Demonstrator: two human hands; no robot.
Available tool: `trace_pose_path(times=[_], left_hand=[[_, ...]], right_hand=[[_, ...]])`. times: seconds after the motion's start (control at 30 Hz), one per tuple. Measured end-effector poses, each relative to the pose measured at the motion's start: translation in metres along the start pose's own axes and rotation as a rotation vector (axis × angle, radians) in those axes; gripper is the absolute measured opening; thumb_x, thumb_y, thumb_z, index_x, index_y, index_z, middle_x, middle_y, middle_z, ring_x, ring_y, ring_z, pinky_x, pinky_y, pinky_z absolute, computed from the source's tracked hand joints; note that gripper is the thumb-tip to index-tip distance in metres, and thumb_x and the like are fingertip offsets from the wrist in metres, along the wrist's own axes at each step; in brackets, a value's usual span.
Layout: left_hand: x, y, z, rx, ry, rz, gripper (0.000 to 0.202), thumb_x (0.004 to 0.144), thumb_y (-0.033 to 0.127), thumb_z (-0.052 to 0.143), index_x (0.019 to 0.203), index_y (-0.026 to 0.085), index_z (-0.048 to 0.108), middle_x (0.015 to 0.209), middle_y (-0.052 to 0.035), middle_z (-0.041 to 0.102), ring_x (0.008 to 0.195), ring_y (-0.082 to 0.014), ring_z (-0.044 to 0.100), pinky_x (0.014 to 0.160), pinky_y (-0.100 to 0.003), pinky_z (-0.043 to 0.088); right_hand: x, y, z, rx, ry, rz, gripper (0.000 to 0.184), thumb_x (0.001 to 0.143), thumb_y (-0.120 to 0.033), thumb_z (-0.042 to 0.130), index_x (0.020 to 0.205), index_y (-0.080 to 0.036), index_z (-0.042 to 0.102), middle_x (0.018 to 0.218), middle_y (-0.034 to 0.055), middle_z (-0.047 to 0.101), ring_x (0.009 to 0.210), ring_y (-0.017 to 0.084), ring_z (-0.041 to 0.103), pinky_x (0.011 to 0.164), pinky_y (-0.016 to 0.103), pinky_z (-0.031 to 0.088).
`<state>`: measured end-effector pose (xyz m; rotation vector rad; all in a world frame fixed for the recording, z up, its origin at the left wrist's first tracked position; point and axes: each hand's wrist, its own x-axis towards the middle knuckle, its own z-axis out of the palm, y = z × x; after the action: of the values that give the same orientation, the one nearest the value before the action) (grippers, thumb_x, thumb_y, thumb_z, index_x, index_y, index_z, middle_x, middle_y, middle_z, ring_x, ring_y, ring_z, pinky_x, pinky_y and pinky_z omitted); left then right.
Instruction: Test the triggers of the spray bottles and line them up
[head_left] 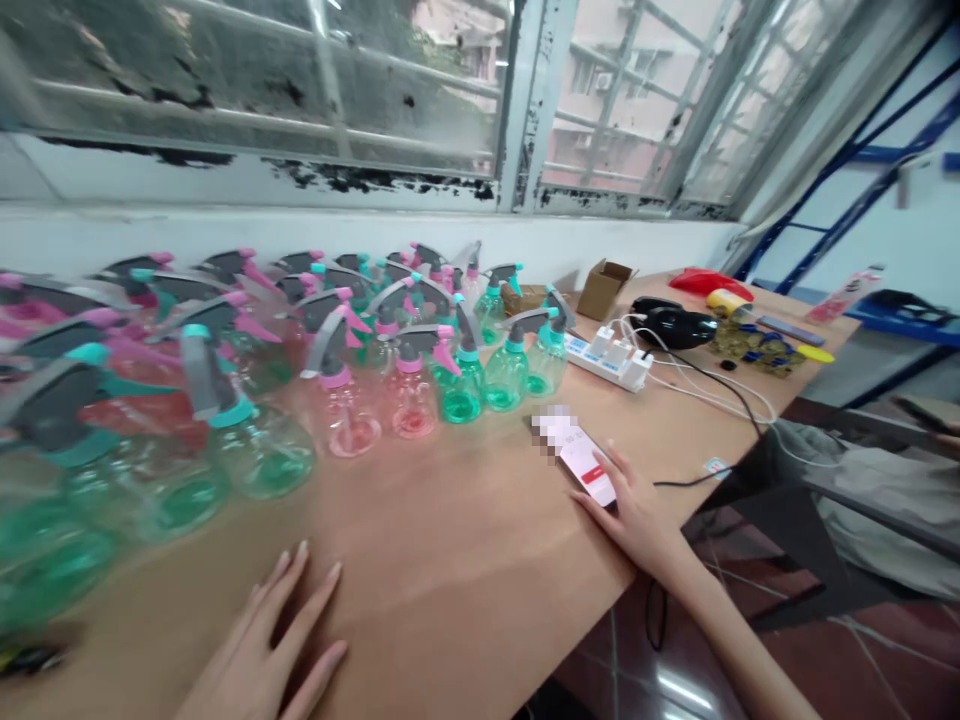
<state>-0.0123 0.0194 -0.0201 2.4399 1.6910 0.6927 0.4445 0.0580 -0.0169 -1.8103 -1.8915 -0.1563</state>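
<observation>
Taking the power strip (pixel 600 366) as landmark. Left hand (pixel 259 640) lying nearest, well left of the strip and on its near side: empty, fingers spreading wide over the table (pixel 442 560). Cannot tell whether the palm is bearing any weight.

Right hand (pixel 634 505) resting on the near side of the strip, at the near end of the phone (pixel 576 455). Thumb lying by one long edge, a finger lying by the other, near a red bar on the lit screen; gap between them looking narrow. Cannot tell whether the hand is gripping or only touching.

Phone lying screen up, between the strip and the table's near edge. Far end of the screen showing only as blocks. For handling it well, my judgement: keeping thumb and finger on the edges, clear of the red bar, to be avoiding a stray press; if pressing, using one light fingertip while the thumb is steadying the edge.

Bottles (pixel 412 410) standing in crowded rows to the strip's left, spray heads grey with pink or teal; the closest one standing just beside it. Sliding the phone that way would be risking a knock.

Plugs (pixel 606 345) sitting in the strip; box (pixel 602 290) standing behind it. Window (pixel 255 90) filling the wall beyond.
</observation>
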Motion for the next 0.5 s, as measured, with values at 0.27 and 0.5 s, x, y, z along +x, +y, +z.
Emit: trace_pose_path(times=[0.27,0.5], left_hand=[[-0.044,0.007,-0.047,0.146,-0.032,-0.011,0.049,0.097,0.044,0.045,0.145,0.03,0.044,0.156,-0.0061,0.032,0.135,-0.0343,0.04,0.104,-0.051,0.042],[-0.114,-0.014,-0.091,0.09,0.075,-0.327,0.047,0.096,0.033,0.045,0.141,0.042,0.044,0.142,0.001,0.053,0.124,-0.0289,0.055,0.093,-0.045,0.054]], right_hand=[[0.025,-0.1,0.0,0.106,-0.064,-0.362,0.045,0.092,-0.049,0.047,0.124,-0.019,0.057,0.134,0.0195,0.054,0.118,0.037,0.057,0.096,0.057,0.047],[0.026,-0.25,0.011,0.366,-0.422,-0.77,0.026,0.093,-0.029,0.051,0.117,-0.022,0.061,0.138,0.0123,0.055,0.122,0.028,0.056,0.098,0.048,0.05]])
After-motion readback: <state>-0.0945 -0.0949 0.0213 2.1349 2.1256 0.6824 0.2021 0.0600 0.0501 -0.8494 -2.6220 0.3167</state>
